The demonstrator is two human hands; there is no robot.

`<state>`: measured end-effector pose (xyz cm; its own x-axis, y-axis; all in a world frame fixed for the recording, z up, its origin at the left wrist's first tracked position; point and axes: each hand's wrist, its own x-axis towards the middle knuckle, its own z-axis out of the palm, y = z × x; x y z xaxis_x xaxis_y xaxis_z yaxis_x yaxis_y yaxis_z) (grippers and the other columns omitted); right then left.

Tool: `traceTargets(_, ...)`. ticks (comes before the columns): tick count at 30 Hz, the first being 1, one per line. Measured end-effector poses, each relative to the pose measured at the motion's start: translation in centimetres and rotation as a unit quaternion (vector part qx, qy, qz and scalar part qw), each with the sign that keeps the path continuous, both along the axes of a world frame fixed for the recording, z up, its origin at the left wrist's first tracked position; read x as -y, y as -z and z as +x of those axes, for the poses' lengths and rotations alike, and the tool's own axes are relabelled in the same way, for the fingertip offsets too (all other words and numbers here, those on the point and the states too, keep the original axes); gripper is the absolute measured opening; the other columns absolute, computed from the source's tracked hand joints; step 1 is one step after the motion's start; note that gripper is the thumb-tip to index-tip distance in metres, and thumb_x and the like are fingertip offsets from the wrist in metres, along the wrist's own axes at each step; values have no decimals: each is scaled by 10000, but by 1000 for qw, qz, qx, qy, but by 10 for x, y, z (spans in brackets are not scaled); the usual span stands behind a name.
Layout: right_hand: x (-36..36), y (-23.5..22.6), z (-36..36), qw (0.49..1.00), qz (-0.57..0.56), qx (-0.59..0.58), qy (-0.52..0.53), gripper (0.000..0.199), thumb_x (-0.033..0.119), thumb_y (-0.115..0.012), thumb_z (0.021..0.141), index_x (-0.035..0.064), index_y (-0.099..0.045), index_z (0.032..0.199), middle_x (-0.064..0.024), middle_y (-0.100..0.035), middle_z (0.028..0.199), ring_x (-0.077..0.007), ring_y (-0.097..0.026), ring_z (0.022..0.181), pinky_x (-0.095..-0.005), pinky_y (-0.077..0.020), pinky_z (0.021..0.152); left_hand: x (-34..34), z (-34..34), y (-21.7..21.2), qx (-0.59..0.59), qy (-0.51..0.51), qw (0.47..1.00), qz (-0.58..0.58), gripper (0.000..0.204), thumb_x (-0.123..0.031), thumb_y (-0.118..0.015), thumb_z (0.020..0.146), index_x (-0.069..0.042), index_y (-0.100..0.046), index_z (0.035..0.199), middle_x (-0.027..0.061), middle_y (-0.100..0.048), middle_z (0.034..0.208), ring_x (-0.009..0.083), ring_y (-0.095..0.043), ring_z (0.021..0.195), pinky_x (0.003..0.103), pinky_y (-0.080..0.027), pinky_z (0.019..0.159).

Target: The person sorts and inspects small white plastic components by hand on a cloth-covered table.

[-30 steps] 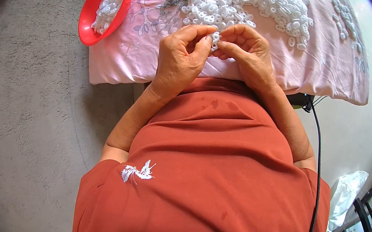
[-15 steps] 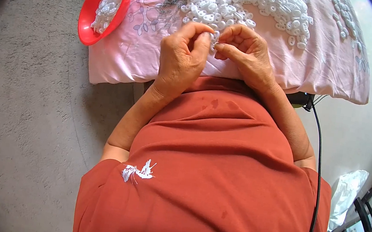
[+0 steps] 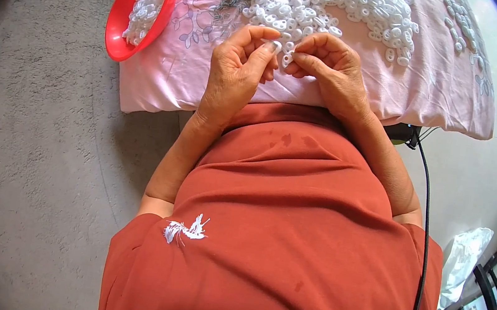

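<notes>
pinching white ring [image 3: 287,52] between both hands

Grey carpeted floor [image 3: 30,145], pink cloth-covered surface [image 3: 446,87], bright daylight.

I wear a rust-orange short-sleeved shirt [image 3: 288,235] with a small white embroidered mark [image 3: 187,230] on the left chest; my forearms are bare.

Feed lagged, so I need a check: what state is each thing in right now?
Left hand: pinching a small white piece.
Right hand: fingertips on the same piece.
White piece: held between both hands.
White pile: loose on the pink cloth.
Red bowl: tilted, part-filled with white pieces.
</notes>
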<state>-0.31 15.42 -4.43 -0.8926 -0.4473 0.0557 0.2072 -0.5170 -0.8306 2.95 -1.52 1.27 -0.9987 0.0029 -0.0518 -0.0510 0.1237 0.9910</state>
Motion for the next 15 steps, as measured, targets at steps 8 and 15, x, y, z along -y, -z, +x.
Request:
traceTargets(8,1,3,-3,1000,-16,5,18,99,24,-609,905,-14,-608,997,-80,-658,870,-145,-670,786,-255,-561,723,-4,1,0,45,17,998,35,188,-67,-527,944,25,-578,1100,38,-610,740,73,-556,609,204,-465,550)
traceTargets(15,3,3,-1,998,48,-32,37,101,38,-601,911,0,-607,1005,-57,-650,857,-107,-633,760,-233,-531,696,-6,2,4,59,24,998,31,187,-71,-530,946,20,-579,1101,32,-608,716,66,-553,579,198,-453,517)
